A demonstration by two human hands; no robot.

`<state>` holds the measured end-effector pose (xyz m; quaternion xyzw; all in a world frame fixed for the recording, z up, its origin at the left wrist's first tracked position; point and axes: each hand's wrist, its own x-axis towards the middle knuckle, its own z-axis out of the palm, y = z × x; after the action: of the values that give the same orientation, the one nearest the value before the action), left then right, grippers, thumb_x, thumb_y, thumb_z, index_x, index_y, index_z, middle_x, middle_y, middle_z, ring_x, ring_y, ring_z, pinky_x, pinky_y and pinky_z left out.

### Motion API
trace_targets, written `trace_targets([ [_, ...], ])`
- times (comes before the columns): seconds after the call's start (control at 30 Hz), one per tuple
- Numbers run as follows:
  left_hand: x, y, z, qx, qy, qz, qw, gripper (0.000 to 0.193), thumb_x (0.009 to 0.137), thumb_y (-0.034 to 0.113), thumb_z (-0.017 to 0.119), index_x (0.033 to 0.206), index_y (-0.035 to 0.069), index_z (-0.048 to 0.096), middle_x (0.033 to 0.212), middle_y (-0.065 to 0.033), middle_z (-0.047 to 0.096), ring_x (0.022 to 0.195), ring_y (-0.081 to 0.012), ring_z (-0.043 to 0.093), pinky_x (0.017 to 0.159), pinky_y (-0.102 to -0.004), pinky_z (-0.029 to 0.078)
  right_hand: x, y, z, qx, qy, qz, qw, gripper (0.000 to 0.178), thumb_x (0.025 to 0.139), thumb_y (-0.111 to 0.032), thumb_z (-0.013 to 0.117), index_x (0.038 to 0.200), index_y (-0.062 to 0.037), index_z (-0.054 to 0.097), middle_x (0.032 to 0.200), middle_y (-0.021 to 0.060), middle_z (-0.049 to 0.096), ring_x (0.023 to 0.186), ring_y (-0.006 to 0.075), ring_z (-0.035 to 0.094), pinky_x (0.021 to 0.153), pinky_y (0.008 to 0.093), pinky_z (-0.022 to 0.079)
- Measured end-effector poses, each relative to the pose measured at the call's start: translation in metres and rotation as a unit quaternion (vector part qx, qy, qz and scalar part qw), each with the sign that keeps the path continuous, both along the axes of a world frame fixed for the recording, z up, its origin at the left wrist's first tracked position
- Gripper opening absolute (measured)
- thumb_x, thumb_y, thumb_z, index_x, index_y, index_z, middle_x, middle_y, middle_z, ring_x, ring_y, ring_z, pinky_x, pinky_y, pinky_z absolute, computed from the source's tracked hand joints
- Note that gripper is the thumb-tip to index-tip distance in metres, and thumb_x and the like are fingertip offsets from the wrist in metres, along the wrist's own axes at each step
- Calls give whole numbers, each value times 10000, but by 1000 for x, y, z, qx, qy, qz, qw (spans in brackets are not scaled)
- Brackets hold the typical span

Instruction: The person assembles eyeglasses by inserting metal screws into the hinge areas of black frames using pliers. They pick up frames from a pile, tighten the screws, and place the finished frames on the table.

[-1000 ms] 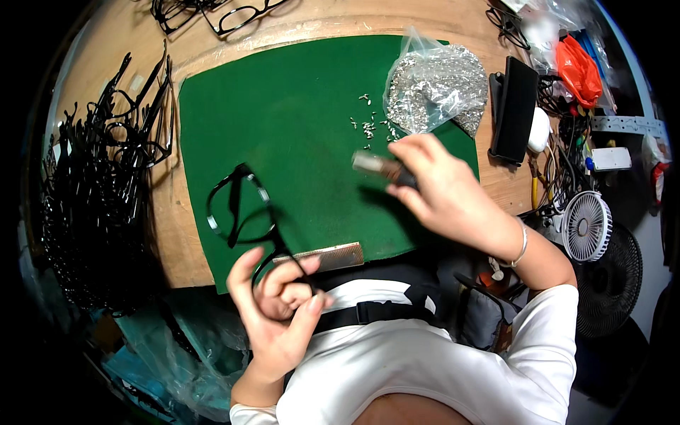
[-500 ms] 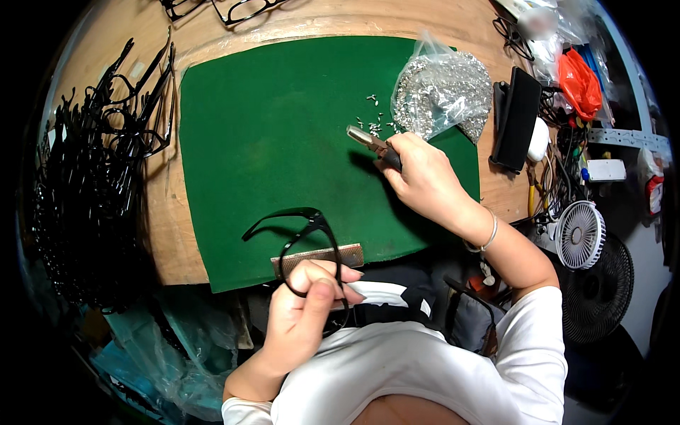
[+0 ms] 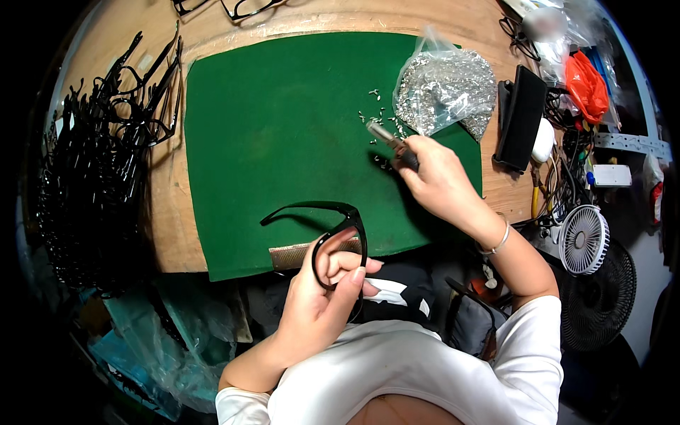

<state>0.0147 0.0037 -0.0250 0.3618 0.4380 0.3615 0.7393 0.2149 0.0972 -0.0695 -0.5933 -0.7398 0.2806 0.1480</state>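
My left hand is closed on the rim of a black eyeglass frame, just off the mat's near edge. One temple arm of the frame reaches out leftward over the green mat; its lower part is hidden behind my fingers. In my right hand is a pair of pliers, jaws pointing up and left. Around the jaws lie small loose silvery metal pieces. Whether the jaws grip one is too small to tell. Just beyond my right hand rests a clear plastic bag full of such pieces.
Many black eyeglass frames are heaped at the left, with more at the far edge. A flat ridged strip lies on the mat's near edge. To the right are a black phone-like slab, cables, a red bag and a small white fan.
My right hand has shifted right with the pliers, bringing their jaws in among the loose pieces. My left hand has moved slightly right and away from me, turning the eyeglass frame.
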Motion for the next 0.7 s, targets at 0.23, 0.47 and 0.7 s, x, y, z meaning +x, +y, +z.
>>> trace_targets([
  [0.23,4,-2,4,-7,-10,53,999,434,840,-34,452,1249,10,315,1045,-185,548,731,-175,592,685,-268,479,-13,2,-5,43,-39,40,998,162,683,-50,596,782,2,479,753,167,520,727,348,537,644,427,433],
  [0.47,4,-3,-4,8,-9,52,999,432,838,-56,444,1245,-4,309,1066,-178,538,758,-149,593,703,-250,476,-17,-2,-8,73,-73,47,994,176,684,-51,596,808,1,483,767,151,520,758,326,533,654,415,427],
  [0.7,8,-7,-7,68,-1,86,994,506,825,-93,452,1278,-26,237,1111,-179,513,814,-132,600,738,-229,475,-28,-24,52,-125,206,-22,970,145,757,-80,607,843,10,531,773,131,536,653,234,568,592,317,448],
])
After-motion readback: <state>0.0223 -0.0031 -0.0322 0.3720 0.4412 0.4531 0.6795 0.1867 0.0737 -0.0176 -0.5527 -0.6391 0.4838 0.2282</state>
